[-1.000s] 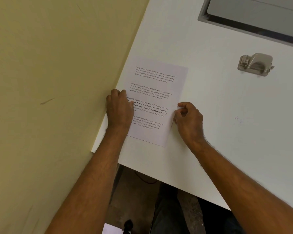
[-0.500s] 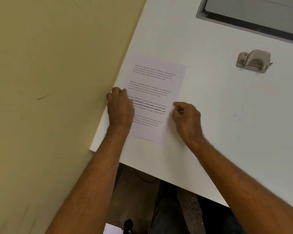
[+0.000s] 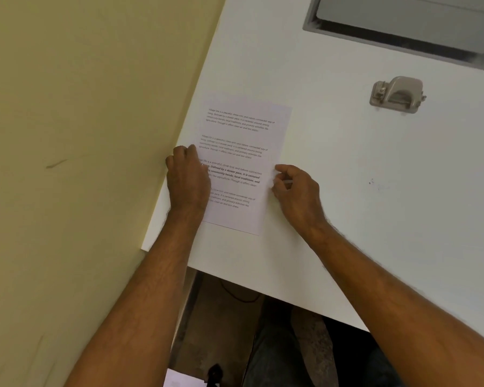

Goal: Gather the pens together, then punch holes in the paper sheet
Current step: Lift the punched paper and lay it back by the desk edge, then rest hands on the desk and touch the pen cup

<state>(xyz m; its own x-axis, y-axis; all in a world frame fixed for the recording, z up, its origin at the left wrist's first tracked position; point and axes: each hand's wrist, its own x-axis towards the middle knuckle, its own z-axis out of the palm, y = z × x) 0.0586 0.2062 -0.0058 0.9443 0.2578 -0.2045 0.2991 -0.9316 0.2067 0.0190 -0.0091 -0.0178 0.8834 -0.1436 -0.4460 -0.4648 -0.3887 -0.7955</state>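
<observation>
A printed paper sheet point(image 3: 243, 135) lies flat on the white table point(image 3: 361, 219), close to the table's left edge. My left hand point(image 3: 189, 177) is curled over the sheet's left edge, covering some of the text. My right hand point(image 3: 296, 191) pinches the sheet's right edge between thumb and fingers. A grey metal hole punch point(image 3: 397, 94) stands apart at the upper right, well beyond my right hand. No pens are in view.
A yellow-green wall point(image 3: 81, 135) runs along the table's left side. A grey recessed panel point(image 3: 403, 23) is set into the tabletop at the back. The table's front edge runs diagonally beneath my forearms, with the floor and my legs below.
Both hands stay on the sheet's edges and the sheet keeps its place. Only the view has drifted slightly.
</observation>
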